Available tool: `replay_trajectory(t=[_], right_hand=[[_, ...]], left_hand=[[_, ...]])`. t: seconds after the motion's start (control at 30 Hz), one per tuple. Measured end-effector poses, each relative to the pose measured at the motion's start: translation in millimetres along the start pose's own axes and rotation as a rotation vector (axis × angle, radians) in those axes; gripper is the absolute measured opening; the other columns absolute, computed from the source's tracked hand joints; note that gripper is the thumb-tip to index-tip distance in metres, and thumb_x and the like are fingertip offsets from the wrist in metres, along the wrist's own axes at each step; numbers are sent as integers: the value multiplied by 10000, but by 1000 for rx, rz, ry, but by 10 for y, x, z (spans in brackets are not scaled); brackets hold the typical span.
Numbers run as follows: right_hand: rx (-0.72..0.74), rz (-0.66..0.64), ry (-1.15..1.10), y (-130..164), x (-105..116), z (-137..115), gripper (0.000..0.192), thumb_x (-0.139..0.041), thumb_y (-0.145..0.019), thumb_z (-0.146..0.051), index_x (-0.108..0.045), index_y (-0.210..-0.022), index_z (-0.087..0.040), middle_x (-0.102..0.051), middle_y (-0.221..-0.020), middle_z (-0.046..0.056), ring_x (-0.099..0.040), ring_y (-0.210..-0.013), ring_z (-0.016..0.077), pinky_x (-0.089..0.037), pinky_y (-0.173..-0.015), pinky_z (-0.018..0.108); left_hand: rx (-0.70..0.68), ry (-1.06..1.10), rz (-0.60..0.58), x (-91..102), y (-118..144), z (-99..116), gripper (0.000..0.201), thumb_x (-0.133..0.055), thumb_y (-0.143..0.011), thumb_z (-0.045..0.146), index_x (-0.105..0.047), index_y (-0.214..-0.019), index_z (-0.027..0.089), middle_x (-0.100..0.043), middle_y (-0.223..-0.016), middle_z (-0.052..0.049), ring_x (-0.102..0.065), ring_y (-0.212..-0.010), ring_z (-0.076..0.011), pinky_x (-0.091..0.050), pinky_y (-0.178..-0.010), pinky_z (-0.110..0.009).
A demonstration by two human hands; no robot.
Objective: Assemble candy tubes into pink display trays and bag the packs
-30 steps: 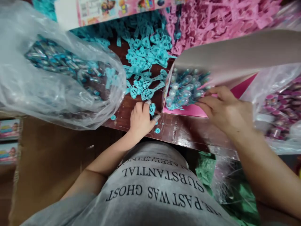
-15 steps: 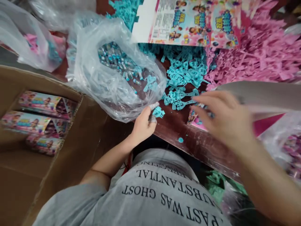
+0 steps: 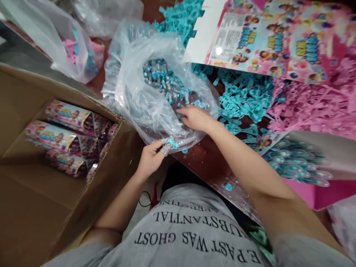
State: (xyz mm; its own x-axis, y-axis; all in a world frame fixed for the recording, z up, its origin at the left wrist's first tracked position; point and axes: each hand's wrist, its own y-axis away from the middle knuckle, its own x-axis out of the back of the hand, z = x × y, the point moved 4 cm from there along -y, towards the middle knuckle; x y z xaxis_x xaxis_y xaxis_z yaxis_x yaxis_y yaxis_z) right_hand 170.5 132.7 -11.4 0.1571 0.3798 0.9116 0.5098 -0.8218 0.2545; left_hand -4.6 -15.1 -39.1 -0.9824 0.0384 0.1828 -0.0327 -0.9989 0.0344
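Clear plastic bag (image 3: 144, 100), crinkled, open-mouthed, holding silver-teal tubes (image 3: 164, 79).

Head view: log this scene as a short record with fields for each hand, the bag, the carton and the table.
left hand: pinches a small teal plastic piece at the bag's near edge
right hand: reaches into the clear plastic bag
bag contents: small tubes with teal parts
cardboard carton: open, printed boxes packed inside
table: teal pieces, pink pieces, a flat printed box
pink open box: holds a row of tubes
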Motion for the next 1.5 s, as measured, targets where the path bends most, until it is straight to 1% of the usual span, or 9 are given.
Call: replay_trajectory(t=[0.1, 0.3, 0.53, 0.8, 0.97, 1.1, 1.2, 1.33, 1.5], right_hand=[[22, -13, -12, 163, -26, 144, 384, -586, -955, -181, -739, -1307, -169, -681, -1298, 171, -698, -1044, 303, -527, -921, 407], [206, 379, -540, 717, 107, -4, 318, -662, -979, -296, -696, -1285, -219, -716, -1149, 70, -679, -868, 182, -592, -836, 354], [403, 320, -618, 1045, 133, -261, 217, -619, -1068, -311, -740, -1236, -245, -775, -1182, 62, -731, -1040, 175, -593, -924, 331], [-17, 225, -586, 1065, -8, -172, 617, -519, -1050, -682, -664, -689, -203, -662, -601, 4, -603, -570, 129, -439, -591, 266], [54, 186, -757, 1090, -46, -179, 579, -713, -911, -695, -725, -1209, -199, -780, -973, 36, -593, -589, 108, -442, -574, 262], [-30, 103, -691, 1000, -61, -196, 612, -559, -996, -729, -716, -756, -188, -653, -612, 1, -540, -538, 116, -397, -564, 266], [-155, 98, -659, 800, -75, -136, 738, -385, -1054, -759, -723, -725, -192, -693, -627, 34, -633, -599, 149, -469, -654, 285], [-370, 216, -269, 422, -82, -18, 436, -543, -1059, -570, -779, -1064, -204, -812, -1033, 113, -749, -975, 282, -534, -850, 388], [-316, 92, -122, 222, -145, -116, 294, -592, -1005, -348, -729, -1231, -217, -758, -1309, 145, -720, -1145, 343, -537, -897, 434]], left_hand=[[-1, 40, -33, -6, -63, 1, 194, -754, -919, 335, -856, -1000, 191, -717, -743, 6, -600, -703, -141, -526, -738, -258], [-9, 100, -131, 38, -146, 67, 144, -721, -922, 275, -831, -916, 184, -632, -643, 22, -531, -615, -113, -446, -602, -215], [-154, 73, -254, 24, -215, 215, 241, -688, -958, 229, -739, -731, 168, -662, -697, -4, -587, -663, -118, -475, -641, -226], [-487, -414, -45, -53, -72, 262, 274, -572, -1017, 190, -823, -1128, 191, -803, -1193, -98, -759, -1074, -208, -626, -972, -326], [-527, -542, -57, -9, -78, 187, 281, -570, -1020, 179, -816, -1155, 198, -800, -1215, -91, -763, -1091, -209, -635, -966, -321], [-566, -588, -17, 42, -49, 157, 292, -585, -1000, 168, -819, -1168, 212, -799, -1227, -95, -763, -1065, -226, -621, -1000, -350], [-503, -526, 8, 91, -56, 150, 292, -584, -995, 158, -803, -1186, 192, -788, -1236, -104, -743, -1123, -232, -597, -1034, -343], [-249, -248, -1, 106, -127, 128, 215, -600, -1020, 266, -793, -1051, 178, -783, -1033, -66, -719, -942, -187, -599, -876, -289], [48, 139, -75, -45, -186, 139, 345, -790, -900, 501, -784, -1032, 182, -763, -875, -30, -656, -740, -145, -569, -703, -248]])
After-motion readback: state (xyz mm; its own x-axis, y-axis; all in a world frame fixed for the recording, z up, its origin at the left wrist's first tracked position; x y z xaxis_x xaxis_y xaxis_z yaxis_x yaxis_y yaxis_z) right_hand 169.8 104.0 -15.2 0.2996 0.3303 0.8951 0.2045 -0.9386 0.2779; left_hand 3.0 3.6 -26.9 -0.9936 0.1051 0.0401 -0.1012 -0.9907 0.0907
